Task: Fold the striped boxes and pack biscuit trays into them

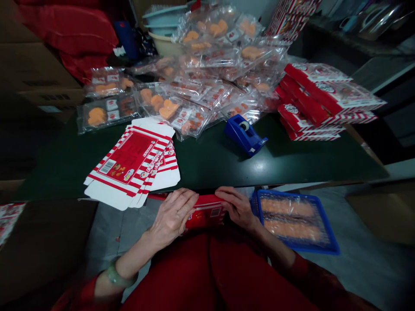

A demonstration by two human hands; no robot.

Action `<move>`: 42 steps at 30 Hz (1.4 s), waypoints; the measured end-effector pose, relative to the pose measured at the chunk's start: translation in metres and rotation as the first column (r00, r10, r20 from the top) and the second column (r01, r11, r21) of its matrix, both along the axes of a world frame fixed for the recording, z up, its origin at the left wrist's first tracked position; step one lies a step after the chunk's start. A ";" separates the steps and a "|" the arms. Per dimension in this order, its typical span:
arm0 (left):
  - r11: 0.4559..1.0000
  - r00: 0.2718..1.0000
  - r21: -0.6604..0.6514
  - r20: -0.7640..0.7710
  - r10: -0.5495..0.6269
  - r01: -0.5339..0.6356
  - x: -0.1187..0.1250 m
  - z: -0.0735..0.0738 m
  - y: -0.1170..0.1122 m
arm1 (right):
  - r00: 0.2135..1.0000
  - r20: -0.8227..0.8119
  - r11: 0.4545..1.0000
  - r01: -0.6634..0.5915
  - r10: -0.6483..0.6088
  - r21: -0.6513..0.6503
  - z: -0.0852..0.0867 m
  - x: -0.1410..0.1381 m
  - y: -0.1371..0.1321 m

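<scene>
Between my two hands, at the table's front edge and close to my body, is a red and white printed cardboard box (205, 211). My left hand (177, 209) is wrapped over its left end, fingers bent along the upper edge. The right end is gripped by my right hand (236, 207), its fingertips on the top edge. The lower part of the box is hidden by my hands and clothing. On the table to the left lies a fanned stack of flat red and white striped cartons (129, 157). Beyond my hands stands a blue tape dispenser (244, 134).
Clear plastic packs of orange shaped pieces (194, 99) are heaped at the back of the green table (207, 166). Filled red boxes (324, 97) are stacked at the right. A blue basket (327, 224) with wrapped orange packs sits below, right. Brown cartons (29, 69) stand at left.
</scene>
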State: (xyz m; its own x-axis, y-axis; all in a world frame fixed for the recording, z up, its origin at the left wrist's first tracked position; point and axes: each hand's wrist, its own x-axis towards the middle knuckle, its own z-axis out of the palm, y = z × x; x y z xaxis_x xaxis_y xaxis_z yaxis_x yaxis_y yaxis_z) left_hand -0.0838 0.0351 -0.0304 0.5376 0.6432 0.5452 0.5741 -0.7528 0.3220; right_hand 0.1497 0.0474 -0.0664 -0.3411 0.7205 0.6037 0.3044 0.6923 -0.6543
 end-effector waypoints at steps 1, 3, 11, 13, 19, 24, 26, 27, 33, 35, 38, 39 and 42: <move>0.999 0.998 -0.051 0.064 0.014 -0.011 0.001 -0.004 -0.001 | 1.000 -0.022 1.000 0.023 -0.023 -0.010 -0.003 -0.004 -0.003; 0.985 0.975 -0.171 0.209 0.071 -0.035 0.005 -0.009 -0.001 | 0.994 -0.077 0.997 0.075 -0.078 -0.034 -0.007 -0.010 -0.011; 0.947 0.841 -0.301 0.479 0.252 -0.112 0.020 -0.011 0.011 | 0.795 -0.088 0.766 0.538 -0.600 -0.352 0.033 0.049 0.056; 0.945 0.831 -0.297 0.486 0.270 -0.134 0.022 -0.012 0.010 | 0.706 0.025 0.628 0.645 -0.708 -0.435 0.055 0.076 0.097; 0.947 0.820 -0.291 0.502 0.273 -0.137 0.021 -0.012 0.008 | 0.824 0.187 0.563 0.512 -0.535 -0.649 0.089 0.108 0.174; 0.951 0.812 -0.282 0.521 0.264 -0.128 0.015 -0.015 0.011 | 0.857 0.191 0.449 0.426 -0.479 -0.786 0.088 0.105 0.176; 0.951 0.807 -0.287 0.532 0.257 -0.114 0.014 -0.015 0.011 | 0.841 0.135 0.437 0.402 -0.524 -0.804 0.084 0.102 0.170; 0.952 0.805 -0.287 0.537 0.252 -0.106 0.014 -0.016 0.012 | 0.826 0.094 0.444 0.391 -0.556 -0.807 0.082 0.100 0.166; 0.960 0.812 -0.270 0.542 0.218 -0.078 0.013 -0.018 0.012 | 0.722 -0.150 0.523 0.325 -0.675 -0.788 0.064 0.097 0.133; 0.958 0.815 -0.279 0.540 0.209 -0.061 0.012 -0.019 0.012 | 0.719 -0.155 0.510 0.306 -0.677 -0.804 0.057 0.099 0.125; 0.945 0.825 -0.326 0.527 0.206 -0.028 0.011 -0.021 0.011 | 0.750 -0.084 0.439 0.289 -0.656 -0.851 0.049 0.100 0.125; 0.940 0.827 -0.342 0.523 0.207 -0.018 0.011 -0.021 0.011 | 0.763 -0.052 0.412 0.289 -0.644 -0.864 0.046 0.100 0.126; 0.927 0.822 -0.375 0.523 0.224 -0.015 0.013 -0.020 0.012 | 0.785 0.029 0.361 0.316 -0.619 -0.877 0.042 0.099 0.130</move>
